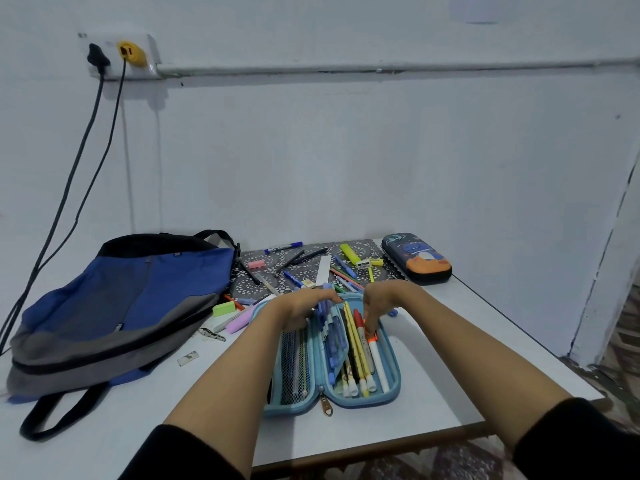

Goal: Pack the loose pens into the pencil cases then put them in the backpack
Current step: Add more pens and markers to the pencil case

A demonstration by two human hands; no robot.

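A light blue pencil case [389,386] lies open on the white table, holding several pens and pencils. My left hand [298,308] rests on its far left half, fingers bent over a blue pen at the middle flap. My right hand [381,303] reaches down into the right half, fingertips pinching a white pen with an orange band [377,358]. Loose pens [311,258] lie scattered on a patterned mat beyond the case. A blue and grey backpack [117,306] lies flat at the left. A dark blue zipped pencil case [417,258] sits at the back right.
A yellow highlighter [349,253], pink eraser [257,264], green eraser [224,309], a pink pen [239,322] and a white ruler [323,270] lie among the pens. Black cables [69,188] hang from a wall socket at the left. The table's right edge [519,327] drops off.
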